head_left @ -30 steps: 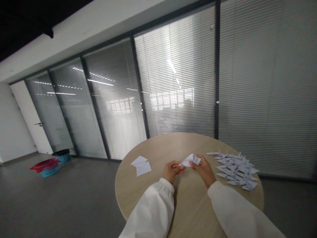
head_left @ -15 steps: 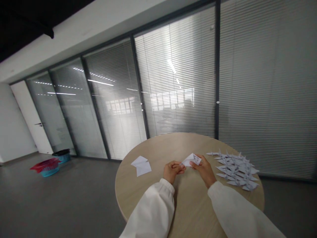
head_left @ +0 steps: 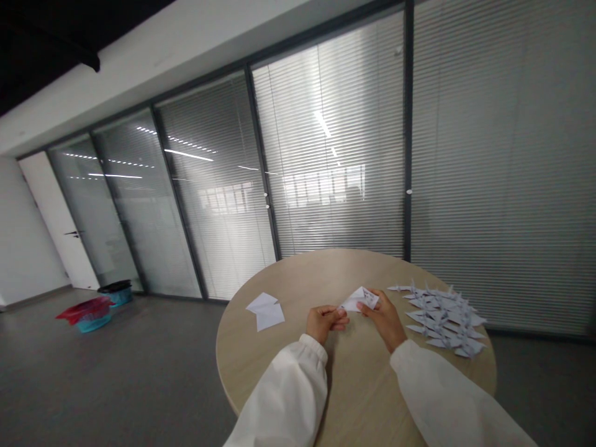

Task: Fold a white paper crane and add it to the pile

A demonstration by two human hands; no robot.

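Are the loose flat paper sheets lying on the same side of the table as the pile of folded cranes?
No, the flat sheets lie left, the cranes right.

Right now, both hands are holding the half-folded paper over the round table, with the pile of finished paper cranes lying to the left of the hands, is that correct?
Not quite: the head view shows the pile of paper cranes to the right of the hands, beyond the right hand. The left hand and right hand do hold the half-folded paper over the round table.
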